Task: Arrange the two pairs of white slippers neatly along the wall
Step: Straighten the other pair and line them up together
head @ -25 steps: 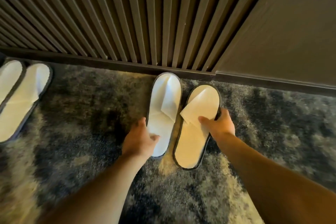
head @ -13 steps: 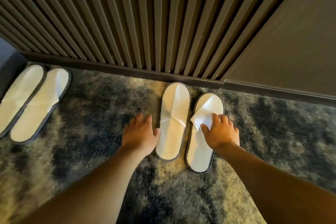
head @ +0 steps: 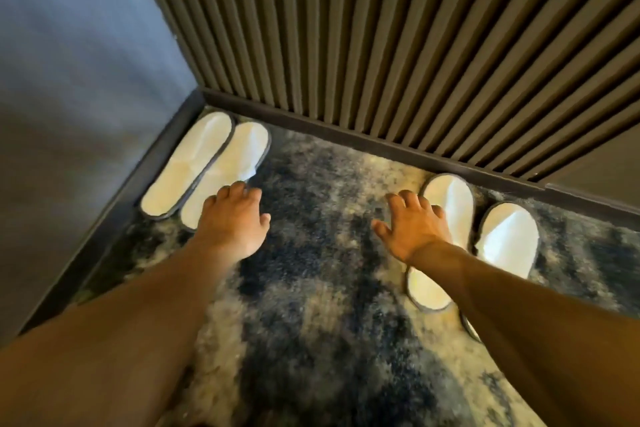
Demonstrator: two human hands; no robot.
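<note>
1. Your left hand (head: 232, 222) is spread and empty over the corner pair (head: 204, 172); your right hand (head: 414, 224), also spread, holds nothing above the right pair (head: 474, 236).
2. Both pairs lie by the slatted wall (head: 381, 45) — likely light, floppy (thin soles).
3. Pinch the grey-edged heels — or slide them across the carpet (head: 318, 253).

Mottled blue-and-cream carpet (head: 311, 288) underfoot. Dark ribbed slat panelling (head: 381, 45) bounded by a dark skirting board (head: 346, 135); plain grey-blue wall (head: 69, 62) met at the corner.

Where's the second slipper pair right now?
In the head view, the left slipper pair lies in the corner, along the blue wall, under the left hand.
</note>
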